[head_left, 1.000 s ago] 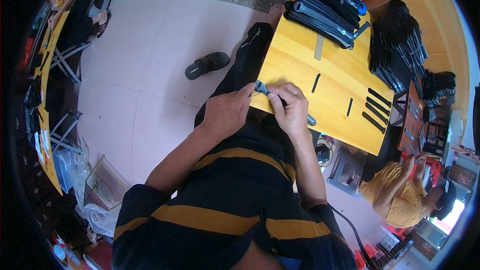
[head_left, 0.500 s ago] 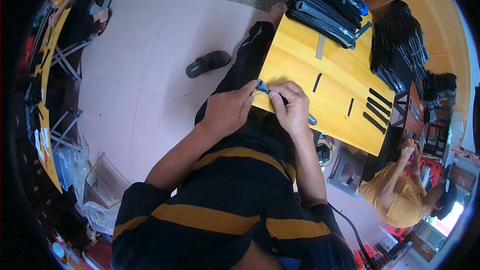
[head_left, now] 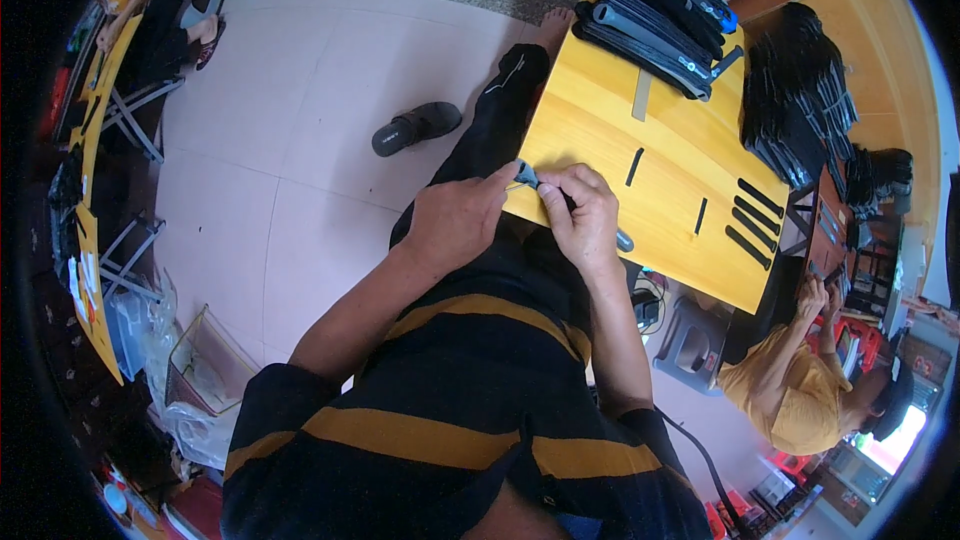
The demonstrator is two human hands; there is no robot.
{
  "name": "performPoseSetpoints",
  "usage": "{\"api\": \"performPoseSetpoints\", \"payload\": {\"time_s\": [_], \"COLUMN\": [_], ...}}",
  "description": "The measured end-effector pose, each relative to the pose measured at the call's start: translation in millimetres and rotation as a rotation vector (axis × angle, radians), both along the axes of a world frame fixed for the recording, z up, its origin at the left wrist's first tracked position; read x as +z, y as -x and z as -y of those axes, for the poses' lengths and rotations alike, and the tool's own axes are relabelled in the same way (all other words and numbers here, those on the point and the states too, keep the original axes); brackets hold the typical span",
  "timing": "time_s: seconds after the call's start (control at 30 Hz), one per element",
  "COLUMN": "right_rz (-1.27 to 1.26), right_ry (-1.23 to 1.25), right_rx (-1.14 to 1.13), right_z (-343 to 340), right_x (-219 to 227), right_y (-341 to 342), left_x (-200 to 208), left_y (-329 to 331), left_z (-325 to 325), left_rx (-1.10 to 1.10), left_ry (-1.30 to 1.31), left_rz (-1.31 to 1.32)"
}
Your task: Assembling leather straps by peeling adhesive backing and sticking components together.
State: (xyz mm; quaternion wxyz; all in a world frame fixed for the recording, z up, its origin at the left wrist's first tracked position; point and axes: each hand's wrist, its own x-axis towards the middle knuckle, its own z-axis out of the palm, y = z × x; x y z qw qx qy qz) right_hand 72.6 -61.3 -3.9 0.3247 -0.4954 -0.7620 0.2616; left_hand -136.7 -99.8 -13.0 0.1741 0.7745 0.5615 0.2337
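At the near left corner of the yellow table (head_left: 690, 160), my left hand (head_left: 455, 222) and my right hand (head_left: 583, 212) are close together on a small dark piece with a grey-blue end (head_left: 526, 176). Both hands have their fingers closed around it. A thin pale sliver shows by my left fingertips, too small to name. Below my right hand pokes out a rounded grey tip (head_left: 625, 240); whether it belongs to the same piece is hidden. Several black strips (head_left: 750, 245) with rounded ends lie side by side at the table's right.
Stacked black folded goods (head_left: 655, 30) stand at the table's far end, with more black bundles (head_left: 800, 90) beyond its right edge. Single black strips (head_left: 634, 166) lie mid-table. A co-worker (head_left: 790, 380) in yellow sits at right. On the floor are a black slipper (head_left: 415, 128) and a grey stool (head_left: 690, 345).
The grey-blue end between my fingers has tilted slightly, and my left fingertips have shifted a little to the right. My right hand stays in place.
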Motion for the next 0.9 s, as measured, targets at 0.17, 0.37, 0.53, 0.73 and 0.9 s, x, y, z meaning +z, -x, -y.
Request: {"api": "performPoseSetpoints", "payload": {"time_s": [0.17,0.37,0.53,0.73,0.9], "right_rz": [0.000,0.009,-0.009,-0.012,-0.022], "right_ry": [-0.009,0.017,-0.003,-0.008,0.001], "right_rx": [-0.001,-0.006,0.002,-0.002,0.000], "right_z": [-0.1,0.7,0.4,0.8,0.6], "right_x": [-1.4,-0.8,0.1,1.0,1.1], "right_y": [-0.9,-1.1,-0.4,-0.1,0.1], "left_x": [3.3,6.7,4.3,6.3,2.2], "left_y": [-2.5,-3.2,-2.0,-2.9,-3.0], "left_z": [-0.4,-1.0,0.4,-0.9,-0.1], "left_rx": [0.006,0.019,0.023,0.039,0.040], "left_ry": [0.059,0.125,0.057,0.089,0.076], "left_rz": [-0.060,-0.067,-0.040,-0.038,0.003]}}
